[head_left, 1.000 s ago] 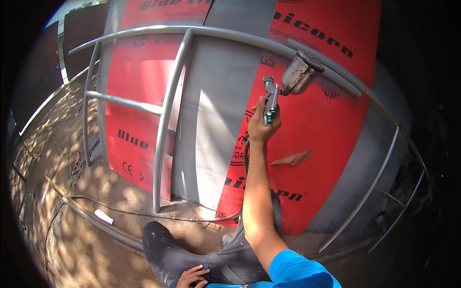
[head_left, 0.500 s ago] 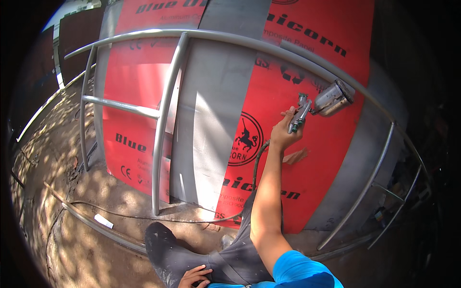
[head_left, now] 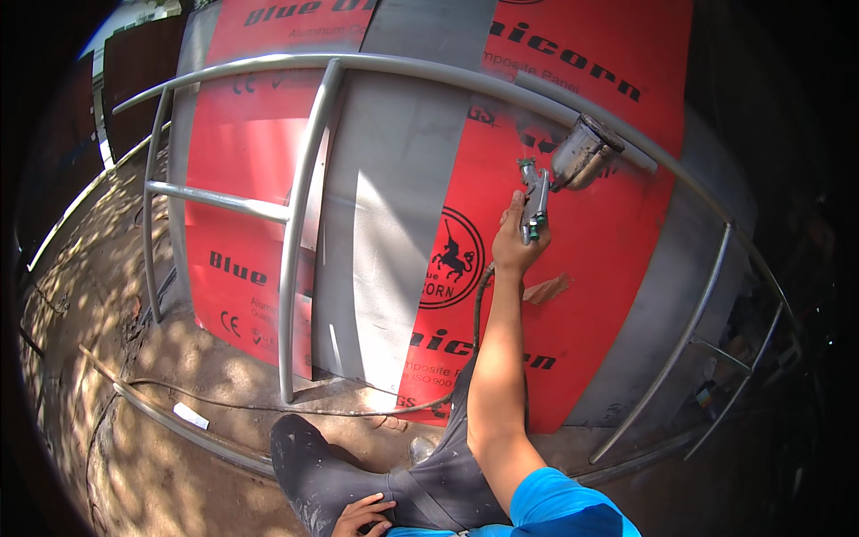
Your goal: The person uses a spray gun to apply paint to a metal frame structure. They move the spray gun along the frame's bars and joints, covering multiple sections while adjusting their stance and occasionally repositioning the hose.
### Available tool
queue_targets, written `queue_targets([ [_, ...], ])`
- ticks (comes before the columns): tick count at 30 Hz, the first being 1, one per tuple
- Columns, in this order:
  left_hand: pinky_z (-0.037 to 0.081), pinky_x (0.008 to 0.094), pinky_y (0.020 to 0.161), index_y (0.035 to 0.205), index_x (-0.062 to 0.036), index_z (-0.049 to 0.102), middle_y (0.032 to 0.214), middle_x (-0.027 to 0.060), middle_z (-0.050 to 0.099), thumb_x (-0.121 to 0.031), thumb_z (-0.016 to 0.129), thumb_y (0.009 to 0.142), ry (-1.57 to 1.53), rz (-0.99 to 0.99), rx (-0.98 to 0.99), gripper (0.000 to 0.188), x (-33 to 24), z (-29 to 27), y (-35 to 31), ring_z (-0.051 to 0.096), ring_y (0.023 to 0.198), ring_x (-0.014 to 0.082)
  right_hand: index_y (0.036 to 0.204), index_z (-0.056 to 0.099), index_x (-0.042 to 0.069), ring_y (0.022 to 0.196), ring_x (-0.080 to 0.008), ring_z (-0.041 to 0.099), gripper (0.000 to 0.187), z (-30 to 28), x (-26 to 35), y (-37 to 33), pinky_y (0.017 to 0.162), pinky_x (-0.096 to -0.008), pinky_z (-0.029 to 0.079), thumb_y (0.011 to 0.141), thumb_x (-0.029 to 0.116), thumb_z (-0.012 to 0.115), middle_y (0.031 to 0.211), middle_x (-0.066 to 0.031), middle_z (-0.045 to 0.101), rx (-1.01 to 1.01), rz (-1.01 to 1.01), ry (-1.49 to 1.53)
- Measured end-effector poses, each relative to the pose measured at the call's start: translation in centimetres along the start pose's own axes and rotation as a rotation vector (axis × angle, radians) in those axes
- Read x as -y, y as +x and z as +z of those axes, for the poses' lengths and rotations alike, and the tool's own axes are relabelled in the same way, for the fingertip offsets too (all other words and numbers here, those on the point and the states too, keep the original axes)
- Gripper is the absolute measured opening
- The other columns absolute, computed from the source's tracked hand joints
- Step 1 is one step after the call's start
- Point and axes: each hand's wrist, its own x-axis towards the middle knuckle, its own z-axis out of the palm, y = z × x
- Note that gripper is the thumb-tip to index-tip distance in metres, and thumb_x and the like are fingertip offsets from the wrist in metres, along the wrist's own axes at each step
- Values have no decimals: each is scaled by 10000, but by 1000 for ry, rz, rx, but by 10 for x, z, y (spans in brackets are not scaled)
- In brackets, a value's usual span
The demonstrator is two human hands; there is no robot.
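Observation:
My right hand [head_left: 519,246] is closed round the grip of a metal spray gun [head_left: 537,199], held out at arm's length. The gun's silver paint cup [head_left: 583,154] tilts up to the right, close to the curved top rail of a metal railing frame [head_left: 394,63]. A dark hose [head_left: 484,304] runs down from below this hand. The gun's nozzle end points toward the rail and the panel behind. Low in the view, my left hand [head_left: 365,515] lies on my thigh, its fingers stretched out and holding nothing.
Red and grey panels [head_left: 573,295] stand upright behind the railing. A metal bar [head_left: 192,430] and the hose lie on the dirt ground at left, with a small white piece [head_left: 191,414] beside them. More thin rails [head_left: 707,304] stand at the right.
My right hand has moved the spray gun left and slightly up along the top rail, turning the gun more upright. My left hand stays on my thigh.

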Motion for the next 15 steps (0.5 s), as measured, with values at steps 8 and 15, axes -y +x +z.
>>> queue_targets([
  [8,426,481,1153,944,1,762,1302,150,755,-122,737,963,-31,35,59,127,3,0,9,598,1365,372,1046,665,-2,614,-69,615,205,18,29,-17,376,-241,372,1079,200,664,736,-2,654,137,68,161],
  [15,466,435,1073,1162,-13,762,1215,151,753,-248,711,1031,-204,-135,353,273,30,-5,64,652,1213,334,905,621,33,566,-70,539,244,-26,29,26,502,-276,396,1067,202,688,652,28,571,96,34,8],
])
